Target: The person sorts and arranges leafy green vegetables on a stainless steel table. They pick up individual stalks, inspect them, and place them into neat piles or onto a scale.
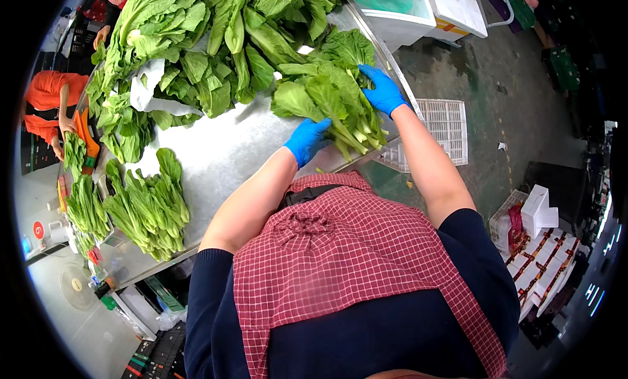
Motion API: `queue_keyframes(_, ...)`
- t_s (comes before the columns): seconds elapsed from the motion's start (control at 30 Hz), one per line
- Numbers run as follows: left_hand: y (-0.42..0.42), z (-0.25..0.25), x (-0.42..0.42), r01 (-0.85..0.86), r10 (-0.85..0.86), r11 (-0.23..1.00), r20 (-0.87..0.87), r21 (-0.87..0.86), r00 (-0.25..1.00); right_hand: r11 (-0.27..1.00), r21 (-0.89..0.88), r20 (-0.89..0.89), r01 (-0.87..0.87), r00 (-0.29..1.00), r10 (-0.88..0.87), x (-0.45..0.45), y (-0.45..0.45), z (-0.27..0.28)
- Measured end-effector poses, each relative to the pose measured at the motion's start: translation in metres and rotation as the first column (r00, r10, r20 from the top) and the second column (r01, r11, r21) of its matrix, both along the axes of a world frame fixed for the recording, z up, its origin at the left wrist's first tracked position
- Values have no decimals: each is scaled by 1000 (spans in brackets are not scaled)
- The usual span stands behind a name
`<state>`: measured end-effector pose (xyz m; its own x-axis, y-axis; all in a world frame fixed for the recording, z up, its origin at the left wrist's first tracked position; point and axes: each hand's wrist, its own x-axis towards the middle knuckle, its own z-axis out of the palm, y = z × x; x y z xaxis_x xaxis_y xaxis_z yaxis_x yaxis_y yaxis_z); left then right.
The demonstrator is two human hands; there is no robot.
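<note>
A bunch of leafy greens, its pale cut stems pointing toward me, lies near the right front corner of the metal table. My left hand, in a blue glove, holds the bunch's near left side, with the thumb over the leaves. From the right, my gloved right hand holds the other side, fingers against the leaves. Beyond them, a large heap of leafy greens covers the back of the table. On the left, a neat row of greens lies with stems toward the front edge.
A white plastic sheet lies among the heap. At far left, a person in orange sleeves handles greens beside an orange device. Right of the table are a white plastic crate on the floor and a foam box. Stacked cartons stand farther right.
</note>
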<state>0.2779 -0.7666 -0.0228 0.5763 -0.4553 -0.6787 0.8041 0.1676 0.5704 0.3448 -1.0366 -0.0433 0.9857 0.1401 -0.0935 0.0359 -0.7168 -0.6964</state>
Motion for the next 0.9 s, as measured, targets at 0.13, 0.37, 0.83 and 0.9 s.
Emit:
queue_keyframes(0.13, 7, -2, 6, 46, -45, 999, -86, 13, 995, 987, 87, 70, 136, 987, -143, -7, -3, 6)
queue_keyframes(0.37, 39, -6, -3, 87, -71, 987, -122, 132, 990, 850, 186, 204, 493, 827, -524, -25, -18, -13)
queue_keyframes(0.83, 50, 29, -10, 348, -399, 854, 58, 386, 915, 749, 441, 60, 494, 816, -574, -53, -10, -11)
queue_keyframes(0.9, 50, 30, -10, 385, -447, 840, 86, 381, 890, 826, 324, 148, 460, 838, -525, -67, 7, 4)
